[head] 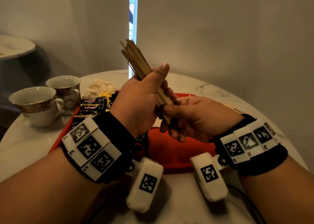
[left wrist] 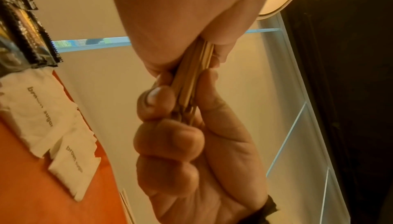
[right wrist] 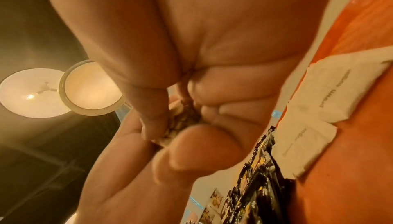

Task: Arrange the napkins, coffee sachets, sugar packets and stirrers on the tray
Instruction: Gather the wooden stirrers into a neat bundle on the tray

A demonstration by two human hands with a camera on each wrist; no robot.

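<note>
The bundle of wooden stirrers (head: 136, 59) stands tilted above the tray, its top leaning toward the left and away from the person, its lower end pointing down toward the right wrist. The left hand (head: 141, 98) is wrapped around the middle of the bundle, thumb up along its side. The right hand (head: 190, 115) sits just below, palm up, its fingers curled around the lower ends of the sticks with the thumb pressed against them; the two hands touch each other at the bundle.

The left wrist view shows what the head view hides: the right hand's thumb and curled fingers (left wrist: 168, 136) pinching the stick ends from beneath the left palm. The right wrist view looks straight onto the butt ends of the sticks, ringed by fingers of both hands (the ends themselves are blurred).

Below the hands lies the red tray (head: 178, 149) on the marble table (head: 25, 149). Black coffee sachets (head: 93, 105) are spread over the tray's left part. The sugar packets (left wrist: 53, 126), white and printed "brown sugar", lie on the tray beside the sachets; the wrist views show them plainly, while in the head view the hands cover almost all of them. A pale crumpled heap, likely the napkins (head: 100, 88), lies on the table just beyond the tray's far left corner. Two teacups (head: 39, 103) stand left of the tray.
</note>
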